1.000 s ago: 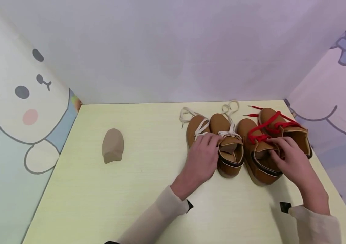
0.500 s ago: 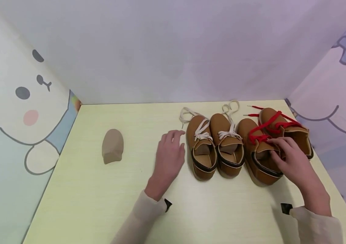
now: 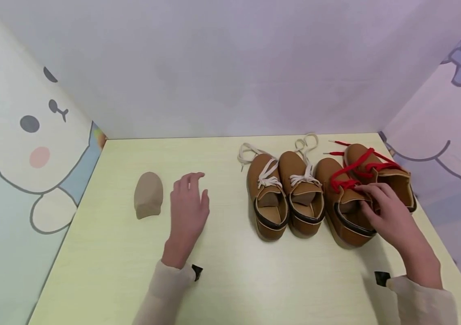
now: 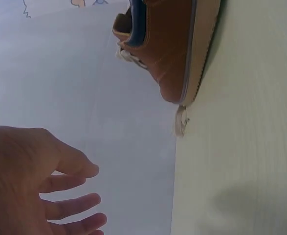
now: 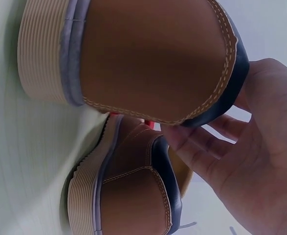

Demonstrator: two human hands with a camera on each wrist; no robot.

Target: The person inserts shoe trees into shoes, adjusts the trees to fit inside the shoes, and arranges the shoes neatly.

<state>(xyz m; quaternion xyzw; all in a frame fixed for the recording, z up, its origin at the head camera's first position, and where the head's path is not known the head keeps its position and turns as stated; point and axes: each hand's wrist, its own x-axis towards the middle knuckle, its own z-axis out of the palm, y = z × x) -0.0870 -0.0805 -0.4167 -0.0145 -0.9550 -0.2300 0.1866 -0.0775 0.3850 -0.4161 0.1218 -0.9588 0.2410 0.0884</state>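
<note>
My left hand is above the table, between a taupe rounded block and the shoes. Its fingers are relaxed and hold nothing, as the left wrist view also shows. My right hand grips the collar of the nearer red-laced brown shoe, thumb inside the opening and fingers at its right side. Behind it to the right lies the other red-laced shoe. Two white-laced brown shoes, a left one and a right one, stand side by side with toes pointing away.
The pale table has a grey-white curtain behind it and printed cartoon cloths on both sides. Loose white laces trail past the toes of the white-laced shoes.
My left hand has moved off the left white-laced shoe and leftward towards the taupe block. The right hand and all the shoes have stayed put.
</note>
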